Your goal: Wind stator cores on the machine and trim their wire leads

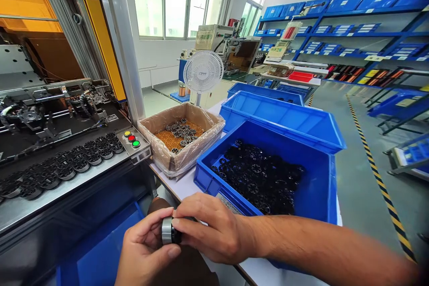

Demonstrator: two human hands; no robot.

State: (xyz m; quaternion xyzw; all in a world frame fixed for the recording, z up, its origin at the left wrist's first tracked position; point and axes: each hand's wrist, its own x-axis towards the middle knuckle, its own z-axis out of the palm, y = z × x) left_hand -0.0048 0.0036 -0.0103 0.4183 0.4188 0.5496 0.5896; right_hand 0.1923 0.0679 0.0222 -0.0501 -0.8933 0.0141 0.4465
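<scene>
My left hand (144, 250) and my right hand (211, 232) meet low in the view, both gripping one small round part (168, 231) with a silver metal ring and a black plastic end. My fingers cover much of it. Just beyond my right hand stands a blue bin (321, 196) holding several black round parts (261, 178). A plastic-lined cardboard box (167, 158) with several metal ring parts sits to the bin's left.
A machine at left has a metal ledge (50, 196) lined with several black round parts and a panel of three buttons (132, 138). More blue bins (284, 116), a white fan (203, 72), blue shelving (351, 35) and a hazard-striped floor line (375, 170) lie beyond.
</scene>
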